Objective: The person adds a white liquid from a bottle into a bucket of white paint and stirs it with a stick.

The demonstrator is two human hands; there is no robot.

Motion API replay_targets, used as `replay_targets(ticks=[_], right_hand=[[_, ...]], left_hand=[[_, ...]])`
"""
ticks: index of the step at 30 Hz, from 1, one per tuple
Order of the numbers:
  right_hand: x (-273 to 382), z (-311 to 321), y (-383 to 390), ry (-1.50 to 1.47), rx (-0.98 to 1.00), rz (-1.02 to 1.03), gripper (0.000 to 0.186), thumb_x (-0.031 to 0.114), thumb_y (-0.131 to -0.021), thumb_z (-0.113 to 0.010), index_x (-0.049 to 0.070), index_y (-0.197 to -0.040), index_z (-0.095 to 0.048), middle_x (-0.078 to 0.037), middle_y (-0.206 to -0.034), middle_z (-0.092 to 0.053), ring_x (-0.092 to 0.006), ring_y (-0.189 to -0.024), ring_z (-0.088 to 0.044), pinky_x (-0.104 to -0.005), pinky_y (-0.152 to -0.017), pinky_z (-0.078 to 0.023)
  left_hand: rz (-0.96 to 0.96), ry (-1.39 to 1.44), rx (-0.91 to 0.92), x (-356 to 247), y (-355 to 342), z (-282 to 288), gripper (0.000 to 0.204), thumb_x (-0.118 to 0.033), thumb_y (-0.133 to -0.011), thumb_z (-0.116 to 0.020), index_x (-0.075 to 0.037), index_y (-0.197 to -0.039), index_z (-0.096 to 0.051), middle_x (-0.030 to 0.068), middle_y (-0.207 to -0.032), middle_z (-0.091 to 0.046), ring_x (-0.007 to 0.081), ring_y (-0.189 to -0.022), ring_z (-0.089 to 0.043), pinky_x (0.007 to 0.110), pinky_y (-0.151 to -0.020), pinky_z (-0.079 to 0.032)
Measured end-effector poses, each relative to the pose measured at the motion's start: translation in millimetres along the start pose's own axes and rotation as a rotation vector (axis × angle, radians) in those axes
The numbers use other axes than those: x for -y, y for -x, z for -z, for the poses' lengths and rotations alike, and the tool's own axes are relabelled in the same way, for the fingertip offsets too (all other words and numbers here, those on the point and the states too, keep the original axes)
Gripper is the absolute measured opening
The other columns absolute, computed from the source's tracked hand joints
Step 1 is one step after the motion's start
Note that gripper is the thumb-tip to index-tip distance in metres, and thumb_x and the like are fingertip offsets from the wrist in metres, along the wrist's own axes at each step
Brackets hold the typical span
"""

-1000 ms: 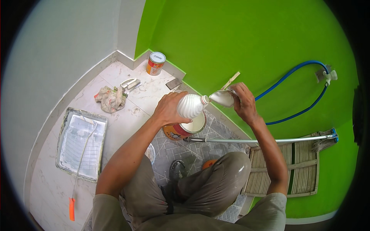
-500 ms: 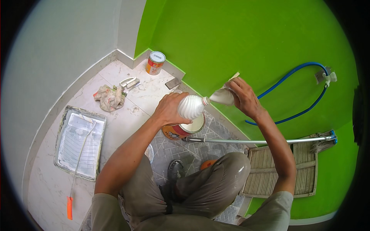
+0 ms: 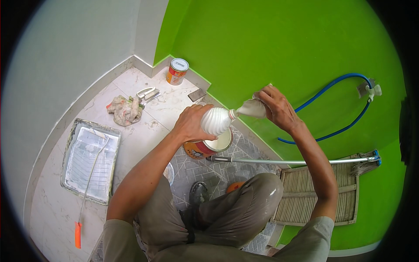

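Observation:
My left hand [image 3: 188, 122] is wrapped round a white ribbed plastic bottle [image 3: 215, 122], held tilted with its neck to the right. Below it is an open paint can [image 3: 201, 149] with pale contents, partly covered by the bottle and hand. Pinched in my right hand [image 3: 279, 108] is a thin off-white piece [image 3: 252, 109], cloth or paper, I cannot tell which. Its narrow end meets the bottle's mouth, where no cap shows. The fingertips behind the piece are partly hidden.
A paint tray [image 3: 89, 161] with a roller [image 3: 92, 179] lies at left, near a crumpled rag [image 3: 125, 110] and a brush [image 3: 151, 94]. A lidded can [image 3: 177, 72] stands in the corner. At right are a long pole [image 3: 262, 161], a slatted panel [image 3: 316, 192] and a blue hose [image 3: 334, 82].
My right hand has turned slightly and brought the off-white piece up against the bottle's mouth. The bottle and my left hand have hardly moved.

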State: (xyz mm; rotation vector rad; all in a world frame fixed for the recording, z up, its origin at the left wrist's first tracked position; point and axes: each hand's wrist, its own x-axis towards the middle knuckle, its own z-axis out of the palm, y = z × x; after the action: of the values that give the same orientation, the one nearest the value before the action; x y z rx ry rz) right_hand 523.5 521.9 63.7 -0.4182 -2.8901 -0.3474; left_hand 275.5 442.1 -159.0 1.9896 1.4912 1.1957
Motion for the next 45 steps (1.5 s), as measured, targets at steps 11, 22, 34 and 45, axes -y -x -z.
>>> replay_targets(ticks=[11,22,34,45], right_hand=[[-1,8,-12,0.001,0.06,0.028,0.038,-0.008,-0.078,-0.068,0.001,-0.115,-0.066,-0.016,-0.099,-0.062,-0.0356,-0.093,-0.063,-0.0466,-0.084,-0.053],[-5,9,-20,0.041,0.117,0.067,0.035,-0.005,-0.08,-0.068,0.002,-0.115,-0.067,-0.015,-0.095,-0.062,-0.0349,-0.089,-0.062,-0.0468,-0.08,-0.053],[-6,12,-23,0.064,0.135,0.066,0.037,-0.008,-0.078,-0.072,-0.001,-0.114,-0.069,-0.015,-0.095,-0.064,-0.0348,-0.09,-0.064,-0.0451,-0.082,-0.054],[-9,10,-23,0.064,0.129,0.077,0.035,-0.004,-0.081,-0.068,0.001,-0.116,-0.069,-0.015,-0.095,-0.063,-0.0343,-0.09,-0.062,-0.0452,-0.08,-0.053]], left_hand=[[0.014,0.008,0.014,-1,0,3,0.103,-0.048,-0.058,-0.094,-0.007,-0.146,-0.06,0.0187,-0.141,-0.067,0.0382,-0.13,-0.062,0.048,-0.113,-0.045],[0.011,0.025,0.012,-3,1,7,0.102,-0.046,-0.057,-0.095,-0.007,-0.144,-0.061,0.0189,-0.139,-0.068,0.0387,-0.128,-0.063,0.049,-0.113,-0.047],[-0.022,0.027,-0.026,-1,1,6,0.101,-0.046,-0.056,-0.095,-0.007,-0.143,-0.063,0.0199,-0.136,-0.069,0.0391,-0.125,-0.065,0.049,-0.111,-0.048],[-0.025,-0.003,-0.025,-2,2,6,0.102,-0.048,-0.057,-0.094,-0.008,-0.144,-0.061,0.0204,-0.136,-0.068,0.0387,-0.125,-0.064,0.049,-0.111,-0.048]])
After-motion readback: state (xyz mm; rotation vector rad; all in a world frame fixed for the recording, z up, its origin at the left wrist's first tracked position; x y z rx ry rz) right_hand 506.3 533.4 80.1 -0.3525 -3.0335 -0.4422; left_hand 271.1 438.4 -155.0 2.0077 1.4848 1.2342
